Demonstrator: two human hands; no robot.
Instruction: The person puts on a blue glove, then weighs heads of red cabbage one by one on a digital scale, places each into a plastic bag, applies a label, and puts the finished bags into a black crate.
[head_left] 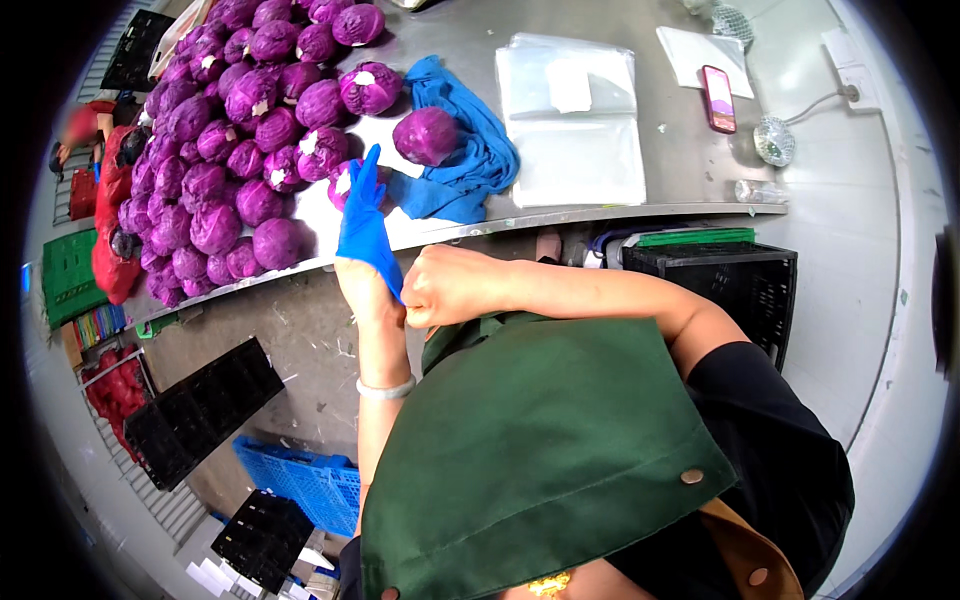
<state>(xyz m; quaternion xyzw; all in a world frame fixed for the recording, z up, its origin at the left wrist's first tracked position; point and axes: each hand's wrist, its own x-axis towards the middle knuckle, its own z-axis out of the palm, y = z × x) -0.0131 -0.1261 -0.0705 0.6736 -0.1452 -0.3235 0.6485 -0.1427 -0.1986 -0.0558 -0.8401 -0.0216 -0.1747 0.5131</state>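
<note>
A blue disposable glove (pixel 372 246) covers my left hand (pixel 363 222), whose fingers stretch away from me, pointing at the far side of the table. My right hand (pixel 447 284) is bare and closed at the glove's cuff, pinching its edge by my left wrist. Just beyond the gloved fingers, a red cabbage (pixel 343 186) is partly hidden. Another red cabbage (pixel 426 136) rests by itself on a crumpled blue cloth (pixel 468 168). To the left, a large heap of red cabbages (pixel 215 180) covers the steel table (pixel 470 25).
Clear plastic bags (pixel 583 165) lie stacked right of the cloth. Farther right are a phone (pixel 718 98) and white sheets (pixel 690 55). A black crate (pixel 715 275) stands under the table's right end; more black crates (pixel 205 410) and a blue plastic pallet (pixel 300 480) are lower left.
</note>
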